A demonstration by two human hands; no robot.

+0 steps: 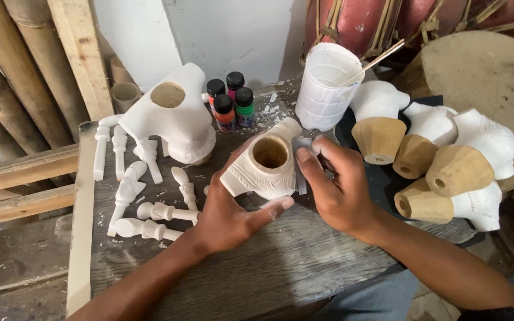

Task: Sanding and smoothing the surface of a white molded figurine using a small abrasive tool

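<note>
My left hand (227, 217) cups a white-painted carved wooden piece (263, 163) with a round hollow opening, holding it from below over the wooden table (281, 261). My right hand (334, 190) presses a small grey sheet, like sandpaper (301, 145), against the right side of the piece. Both hands carry white dust.
A larger white hollow piece (176, 116) and several white turned pegs (144, 205) lie at left. Small paint bottles (230, 101) stand behind. A white cup with a stick (325, 86) is at the back. Several white and bare-wood pieces (447, 163) rest at right. Bamboo poles (7, 71) lean at left.
</note>
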